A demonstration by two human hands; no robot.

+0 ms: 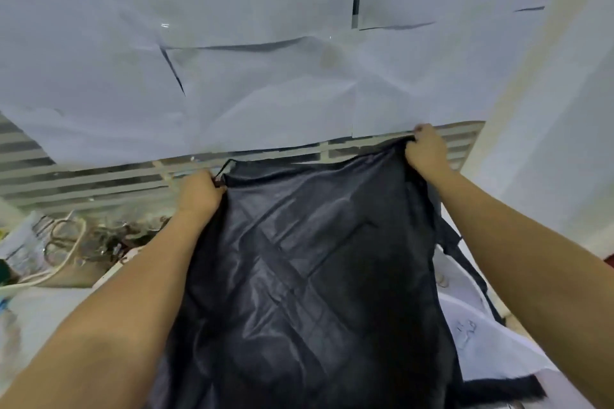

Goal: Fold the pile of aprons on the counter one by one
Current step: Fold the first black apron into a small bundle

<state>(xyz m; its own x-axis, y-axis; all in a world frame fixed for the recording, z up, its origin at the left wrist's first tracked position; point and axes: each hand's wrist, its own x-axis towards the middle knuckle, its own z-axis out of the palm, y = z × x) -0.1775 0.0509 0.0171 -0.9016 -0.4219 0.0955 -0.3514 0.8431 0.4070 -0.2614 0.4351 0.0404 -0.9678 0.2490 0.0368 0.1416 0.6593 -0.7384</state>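
A black, glossy, creased fabric apron (305,276) is being held up, spread wide between both hands, above a white surface (481,342). Its upper left corner is being gripped by the left hand (199,192), fingers curled tight round the cloth. Its upper right corner is being gripped by the right hand (427,151), fingers likewise closed. A dark strap (465,262) is hanging at the right edge. White paper sheets (232,76) are covering the wall behind; tangled cables (73,242) are lying left.

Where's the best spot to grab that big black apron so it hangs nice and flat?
By its two upper corners, one from each side, just where the left hand and right hand grip it. The black apron is wide and floppy, so holding its upper edge stretched between both corners lets the rest hang down smooth for folding.
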